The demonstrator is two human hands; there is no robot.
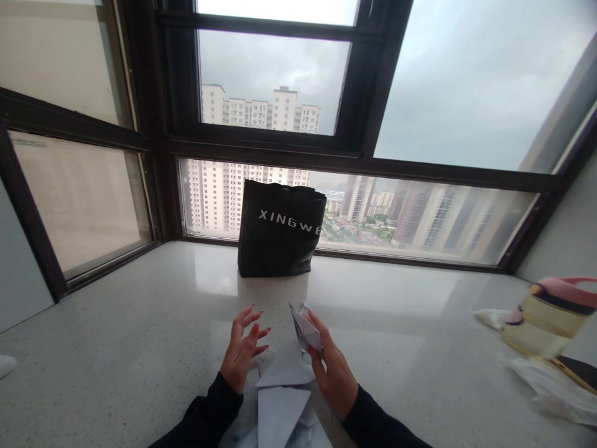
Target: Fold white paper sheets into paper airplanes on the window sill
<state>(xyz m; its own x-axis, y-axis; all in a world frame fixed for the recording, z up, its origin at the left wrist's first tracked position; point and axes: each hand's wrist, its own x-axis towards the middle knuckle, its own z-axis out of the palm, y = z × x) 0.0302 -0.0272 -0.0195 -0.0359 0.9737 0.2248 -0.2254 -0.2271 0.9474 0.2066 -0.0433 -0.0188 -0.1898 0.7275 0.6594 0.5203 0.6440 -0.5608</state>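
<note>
My right hand (pixel 333 367) grips a small folded white paper (pixel 306 330) between thumb and fingers; its pointed ends stick up and away from me. To the left of it, my left hand (pixel 243 348) is raised with its fingers apart and nothing in them. Below and between the hands, a folded white paper piece (pixel 286 367) with slanted edges lies on the speckled white counter (pixel 186 336). Nearer to me is another white paper piece (pixel 280 414), partly over more sheets at the bottom edge.
A black bag (pixel 280 230) with white lettering stands upright by the window. At the right are a yellow bottle (pixel 543 320) with a pink lid, crumpled clear plastic (pixel 550 382) and a dark flat object (pixel 578 371). Dark window frames bound the counter.
</note>
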